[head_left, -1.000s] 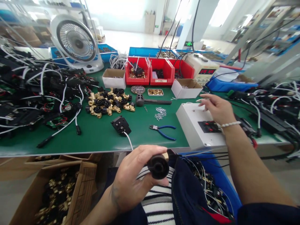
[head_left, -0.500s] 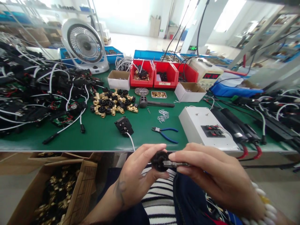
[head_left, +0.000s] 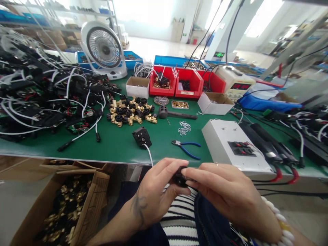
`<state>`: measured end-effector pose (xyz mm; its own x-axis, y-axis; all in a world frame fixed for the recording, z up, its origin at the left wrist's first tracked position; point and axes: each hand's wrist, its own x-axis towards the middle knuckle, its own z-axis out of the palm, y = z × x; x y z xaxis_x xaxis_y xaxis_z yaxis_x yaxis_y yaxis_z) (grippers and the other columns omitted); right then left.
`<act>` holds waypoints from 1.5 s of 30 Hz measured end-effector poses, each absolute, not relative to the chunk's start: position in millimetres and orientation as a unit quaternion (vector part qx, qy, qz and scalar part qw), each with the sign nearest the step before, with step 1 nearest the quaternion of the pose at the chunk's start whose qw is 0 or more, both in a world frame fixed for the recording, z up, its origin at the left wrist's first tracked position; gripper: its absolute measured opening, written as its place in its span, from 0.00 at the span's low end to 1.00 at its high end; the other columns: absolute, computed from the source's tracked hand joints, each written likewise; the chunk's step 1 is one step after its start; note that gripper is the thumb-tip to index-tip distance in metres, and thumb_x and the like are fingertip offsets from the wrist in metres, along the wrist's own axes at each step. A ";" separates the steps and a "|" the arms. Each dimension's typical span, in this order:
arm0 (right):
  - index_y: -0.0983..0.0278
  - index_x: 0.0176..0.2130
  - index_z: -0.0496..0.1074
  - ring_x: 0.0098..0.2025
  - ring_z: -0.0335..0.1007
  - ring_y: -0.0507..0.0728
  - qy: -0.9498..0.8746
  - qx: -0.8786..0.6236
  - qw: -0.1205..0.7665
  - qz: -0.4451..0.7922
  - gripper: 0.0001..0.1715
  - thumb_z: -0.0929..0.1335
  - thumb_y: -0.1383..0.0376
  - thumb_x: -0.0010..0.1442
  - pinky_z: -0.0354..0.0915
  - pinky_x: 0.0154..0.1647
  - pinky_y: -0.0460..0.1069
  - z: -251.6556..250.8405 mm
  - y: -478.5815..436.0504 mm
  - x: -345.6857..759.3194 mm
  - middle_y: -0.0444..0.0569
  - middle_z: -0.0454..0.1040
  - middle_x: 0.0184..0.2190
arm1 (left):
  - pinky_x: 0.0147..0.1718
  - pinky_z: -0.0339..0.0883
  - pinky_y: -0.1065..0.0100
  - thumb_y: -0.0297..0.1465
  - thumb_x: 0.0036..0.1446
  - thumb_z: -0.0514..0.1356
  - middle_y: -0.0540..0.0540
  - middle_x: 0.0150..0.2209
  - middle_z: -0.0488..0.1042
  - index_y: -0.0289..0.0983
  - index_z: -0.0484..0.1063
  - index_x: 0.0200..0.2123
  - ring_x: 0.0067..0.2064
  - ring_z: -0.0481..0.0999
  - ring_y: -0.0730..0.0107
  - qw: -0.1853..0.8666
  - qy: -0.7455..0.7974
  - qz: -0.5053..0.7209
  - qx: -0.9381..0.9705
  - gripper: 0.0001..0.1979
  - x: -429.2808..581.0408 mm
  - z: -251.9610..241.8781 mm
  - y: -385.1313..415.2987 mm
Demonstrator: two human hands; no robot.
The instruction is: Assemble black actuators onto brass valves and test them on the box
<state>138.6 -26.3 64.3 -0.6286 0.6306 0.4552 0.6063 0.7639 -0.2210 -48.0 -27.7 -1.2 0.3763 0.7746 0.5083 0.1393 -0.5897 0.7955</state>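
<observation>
Close to my lap, over the table's front edge, my left hand point(head_left: 160, 191) grips a round black plastic part point(head_left: 180, 177) between thumb and fingers. My right hand point(head_left: 225, 194) is closed, its fingertips pressed against that part. Those fingers mostly cover the slim metal piece they hold at the part's opening. Beyond my hands, cutting pliers point(head_left: 188, 148) with blue handles lie on the green table point(head_left: 112, 145). A black housing point(head_left: 142, 137) with a white cable sits left of them. Small wire clips point(head_left: 184, 128) are scattered behind the pliers.
Brass fittings point(head_left: 132, 111) with black knobs form a heap behind the housing. Wired black assemblies point(head_left: 48, 92) crowd the left. A grey-white switch box point(head_left: 233, 145) stands right. Red bins point(head_left: 189, 83), a fan point(head_left: 105, 49) and a black mallet-like tool point(head_left: 176, 113) lie farther back.
The view has shifted slightly left, so the scene appears farther right. My right fingers have closed in on the black part, and the silvery metal piece is now mostly covered.
</observation>
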 end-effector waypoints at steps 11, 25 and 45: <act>0.67 0.41 0.73 0.24 0.70 0.51 -0.905 -0.321 0.278 0.010 0.12 0.60 0.71 0.69 0.62 0.25 0.46 56.9 -20.3 134.6 0.46 0.76 0.25 | 0.53 0.65 0.77 0.32 0.63 0.59 0.41 0.47 0.74 0.31 0.66 0.54 0.50 0.73 0.72 0.261 0.346 0.499 0.751 0.18 -44.7 -5.0 -32.2; 0.66 0.42 0.73 0.26 0.68 0.50 -0.913 -0.296 0.280 0.016 0.12 0.62 0.73 0.67 0.60 0.26 0.46 58.3 -12.6 128.9 0.45 0.74 0.25 | 0.52 0.67 0.75 0.32 0.63 0.60 0.45 0.48 0.74 0.36 0.65 0.55 0.50 0.73 0.71 0.308 0.323 0.448 0.775 0.18 -62.4 4.0 -21.5; 0.69 0.57 0.68 0.59 0.67 0.63 -0.779 -0.491 0.318 0.225 0.25 0.67 0.63 0.62 0.63 0.59 0.60 -1.5 71.4 98.2 0.62 0.69 0.56 | 0.58 0.61 0.64 0.40 0.57 0.65 0.46 0.51 0.73 0.44 0.69 0.52 0.58 0.69 0.63 0.393 0.364 0.592 0.602 0.20 -64.2 -14.3 -18.1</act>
<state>98.2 71.4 -1.5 -0.3155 0.9083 0.2747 0.6225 0.4166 -0.6625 -64.2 -18.1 -14.3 0.0346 0.9039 0.4263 -0.0269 -0.4256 0.9045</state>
